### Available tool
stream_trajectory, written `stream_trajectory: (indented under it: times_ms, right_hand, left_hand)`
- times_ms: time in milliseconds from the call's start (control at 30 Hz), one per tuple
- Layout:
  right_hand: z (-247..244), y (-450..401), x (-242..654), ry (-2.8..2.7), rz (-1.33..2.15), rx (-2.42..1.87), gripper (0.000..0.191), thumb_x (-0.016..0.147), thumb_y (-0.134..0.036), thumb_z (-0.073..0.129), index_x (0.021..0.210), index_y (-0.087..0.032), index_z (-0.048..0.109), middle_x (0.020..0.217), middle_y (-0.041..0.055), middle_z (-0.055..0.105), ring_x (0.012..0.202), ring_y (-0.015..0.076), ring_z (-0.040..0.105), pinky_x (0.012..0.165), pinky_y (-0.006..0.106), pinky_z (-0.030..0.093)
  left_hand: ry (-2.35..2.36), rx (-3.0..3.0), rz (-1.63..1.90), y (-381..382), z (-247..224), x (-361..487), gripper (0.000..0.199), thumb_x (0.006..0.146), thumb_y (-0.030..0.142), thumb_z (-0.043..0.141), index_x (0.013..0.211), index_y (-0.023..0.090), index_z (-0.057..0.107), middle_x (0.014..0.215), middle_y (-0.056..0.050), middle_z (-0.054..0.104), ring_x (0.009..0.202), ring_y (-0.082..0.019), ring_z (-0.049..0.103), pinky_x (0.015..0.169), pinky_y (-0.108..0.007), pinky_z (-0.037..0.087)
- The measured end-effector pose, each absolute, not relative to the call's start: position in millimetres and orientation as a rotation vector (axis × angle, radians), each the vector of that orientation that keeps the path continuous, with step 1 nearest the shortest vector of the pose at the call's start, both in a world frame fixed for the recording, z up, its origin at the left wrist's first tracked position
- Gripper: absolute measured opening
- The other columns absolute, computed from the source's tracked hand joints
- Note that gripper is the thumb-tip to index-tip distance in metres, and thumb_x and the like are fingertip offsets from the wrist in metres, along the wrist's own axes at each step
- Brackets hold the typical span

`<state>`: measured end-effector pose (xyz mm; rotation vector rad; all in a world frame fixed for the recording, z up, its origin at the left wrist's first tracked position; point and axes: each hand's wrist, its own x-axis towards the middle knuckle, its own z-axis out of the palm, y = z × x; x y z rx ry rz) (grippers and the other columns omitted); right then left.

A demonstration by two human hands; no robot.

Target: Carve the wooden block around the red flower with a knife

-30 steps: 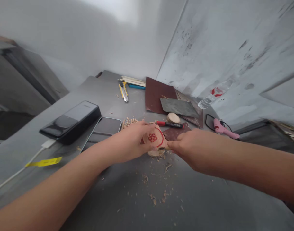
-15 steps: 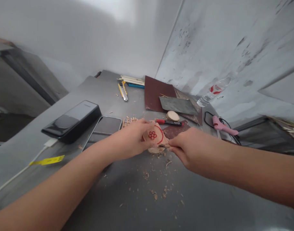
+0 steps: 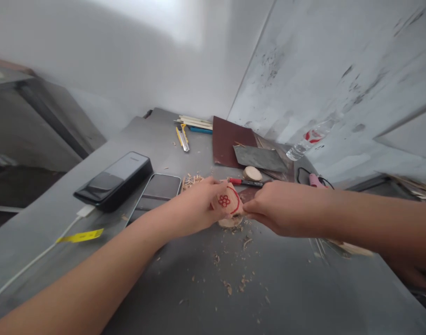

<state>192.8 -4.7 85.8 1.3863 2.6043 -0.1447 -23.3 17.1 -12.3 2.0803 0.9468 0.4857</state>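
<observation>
A pale wood piece (image 3: 230, 200) with a red flower and a red curved line drawn on it is held in my left hand (image 3: 199, 204), thumb and fingers pinched round its left side. My right hand (image 3: 273, 207) is closed at the piece's right edge; what its fingers grip is hidden. Just under the wood piece lies a round wood slice (image 3: 230, 222) on the grey table (image 3: 185, 307). Wood shavings (image 3: 228, 286) are scattered below it. Behind my hands is a red and black marker (image 3: 246, 182).
At the left lie a black power bank (image 3: 115, 179) and a phone (image 3: 157, 188). Farther back are a yellow cutter (image 3: 182, 138), brown sandpaper (image 3: 230, 139), a grey sheet (image 3: 260, 158) and another wood slice (image 3: 252, 174). A bottle (image 3: 312, 137) and pink glue gun (image 3: 316, 180) are at the right.
The view has shifted, so the table objects appear slightly lower and farther right. My right forearm has risen in the picture and now covers most of the pink glue gun. My left hand still holds the wood piece.
</observation>
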Motion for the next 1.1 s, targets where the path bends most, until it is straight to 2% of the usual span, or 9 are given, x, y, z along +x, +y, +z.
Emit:
stream_trajectory:
  times_ms: [167,367,433,533,667,833,900,967,1100]
  right_hand:
    - [84,-8,204,2.411,-0.528,1.359,0.044,0.106,-0.025,0.050,0.066,-0.020,0.068,0.052,-0.0046,0.050,0.046,0.0105,0.040,0.045,0.023,0.031]
    - [90,-31,219,2.506,-0.683,1.271,0.033,0.107,-0.023,0.053,0.081,-0.023,0.073,0.066,-0.0037,0.066,0.058,0.0135,0.056,0.059,0.026,0.041]
    - [81,-38,225,2.573,-0.583,1.427,0.029,0.107,-0.025,0.054,0.096,-0.023,0.080,0.085,0.0017,0.080,0.074,0.0186,0.071,0.068,0.028,0.048]
    - [54,-41,238,2.714,-0.684,1.541,0.031,0.108,-0.030,0.053,0.119,-0.026,0.081,0.112,0.0056,0.084,0.096,0.0236,0.078,0.084,0.033,0.054]
    - [17,-38,255,2.756,-0.980,1.685,0.035,0.109,-0.040,0.055,0.129,-0.025,0.079,0.112,0.0068,0.085,0.093,0.0214,0.078,0.080,0.030,0.057]
    - [2,-41,263,2.751,-1.017,1.800,0.036,0.110,-0.041,0.053,0.131,-0.026,0.078,0.096,0.0051,0.085,0.075,0.0184,0.076,0.076,0.030,0.060]
    - [1,-42,264,2.783,-1.012,1.748,0.037,0.111,-0.039,0.051,0.136,-0.028,0.076,0.105,0.0060,0.085,0.085,0.0200,0.078,0.081,0.032,0.060]
    - [-1,-43,265,2.801,-1.009,1.709,0.038,0.111,-0.037,0.051,0.142,-0.030,0.072,0.119,0.0066,0.084,0.099,0.0213,0.079,0.086,0.032,0.060]
    - [-2,-44,264,2.778,-1.053,1.684,0.038,0.111,-0.035,0.050,0.143,-0.029,0.070,0.122,0.0053,0.083,0.098,0.0192,0.079,0.083,0.028,0.058]
  left_hand:
    - [0.959,2.115,0.489,17,-13,-23,0.056,0.096,0.039,0.064,0.148,0.020,0.061,0.131,-0.015,0.063,0.101,-0.029,0.067,0.089,-0.041,0.054]
    - [0.942,2.085,0.531,16,-16,-23,0.049,0.096,0.040,0.067,0.142,0.024,0.065,0.123,-0.011,0.068,0.104,-0.028,0.067,0.090,-0.040,0.056]
    - [0.932,2.077,0.539,16,-16,-23,0.050,0.096,0.041,0.068,0.143,0.024,0.065,0.128,-0.011,0.069,0.113,-0.030,0.066,0.096,-0.043,0.056]
    - [0.949,2.056,0.546,15,-16,-24,0.060,0.097,0.043,0.068,0.153,0.025,0.057,0.143,-0.014,0.064,0.127,-0.033,0.062,0.105,-0.047,0.054]
    - [0.936,2.033,0.535,12,-17,-24,0.063,0.099,0.040,0.065,0.159,0.025,0.051,0.151,-0.014,0.059,0.127,-0.031,0.063,0.106,-0.046,0.055]
    - [0.948,1.984,0.544,8,-13,-19,0.074,0.085,0.038,0.083,0.153,0.031,0.056,0.156,-0.010,0.055,0.140,-0.032,0.057,0.120,-0.048,0.046]
    - [0.990,1.946,0.528,7,-11,-17,0.066,0.085,0.036,0.082,0.147,0.031,0.061,0.152,-0.009,0.057,0.139,-0.032,0.058,0.122,-0.049,0.044]
    - [1.050,1.941,0.534,6,-11,-15,0.070,0.085,0.035,0.082,0.151,0.031,0.058,0.152,-0.010,0.056,0.142,-0.033,0.055,0.125,-0.053,0.041]
    - [1.075,1.934,0.641,6,-18,-17,0.083,0.083,0.034,0.085,0.157,0.031,0.049,0.156,-0.010,0.055,0.148,-0.032,0.050,0.129,-0.054,0.035]
